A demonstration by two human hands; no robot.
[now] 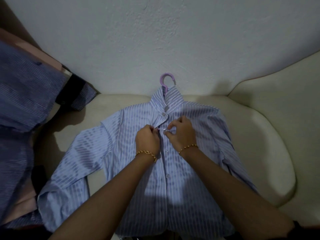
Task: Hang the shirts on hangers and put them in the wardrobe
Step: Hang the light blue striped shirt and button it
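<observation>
A light blue shirt with white stripes [121,153] lies face up on a cream sofa seat [259,144], sleeves spread to both sides. A purple hanger [164,80] sits inside it, with only the hook showing above the collar. My left hand [147,139] pinches the left edge of the button placket at chest height. Just to its right, my right hand [181,132] pinches the other placket edge at a clear button. Both wrists wear gold bead bracelets.
More shirts are piled at the left: a darker blue striped one [22,94], a pink one [26,200] and a dark checked one [81,96]. A white textured wall [155,40] stands behind the sofa. The sofa's armrest [277,80] rises at the right.
</observation>
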